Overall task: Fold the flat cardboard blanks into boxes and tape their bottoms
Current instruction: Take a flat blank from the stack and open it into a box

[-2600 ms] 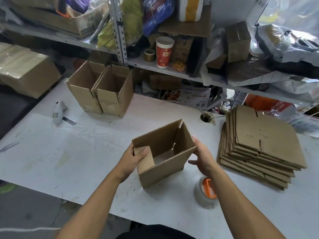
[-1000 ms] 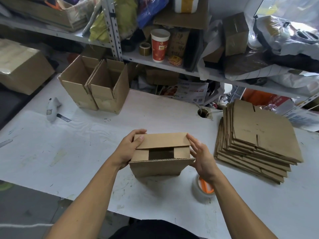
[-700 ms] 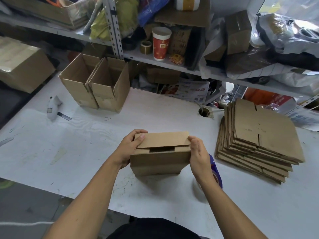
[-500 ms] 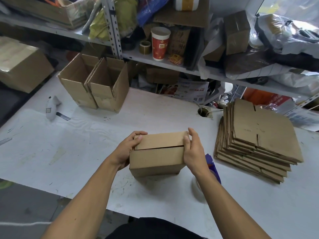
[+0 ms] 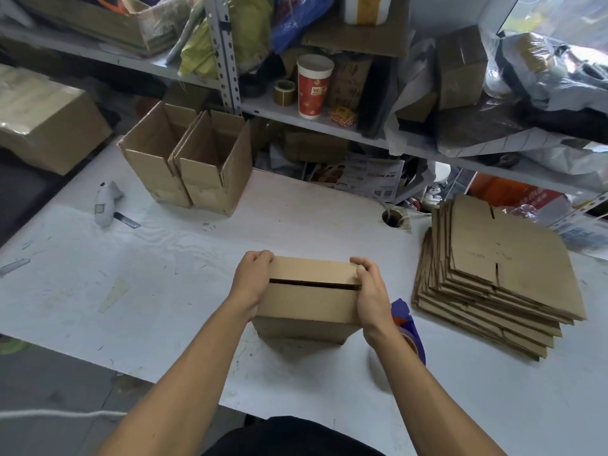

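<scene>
Both hands, left hand [image 5: 251,284] and right hand [image 5: 371,292], curl fingers around the brown cardboard box [image 5: 309,301], pressing its bottom flaps closed, ready for taping.

The box [image 5: 309,291] between the gripping hands is plain brown cardboard, like the stack of flat blanks [image 5: 500,278] right of the grip. The tape dispenser [image 5: 409,327] under the right wrist is blue and orange; the table [image 5: 131,284] is white, and the paper cup [image 5: 314,87] beyond is red and white.

The box [image 5: 309,291] was open a moment ago. Now both big flaps are folded down, with only a thin dark gap between them. The left hand [image 5: 251,284] and right hand [image 5: 371,291] have moved onto its two ends.
</scene>
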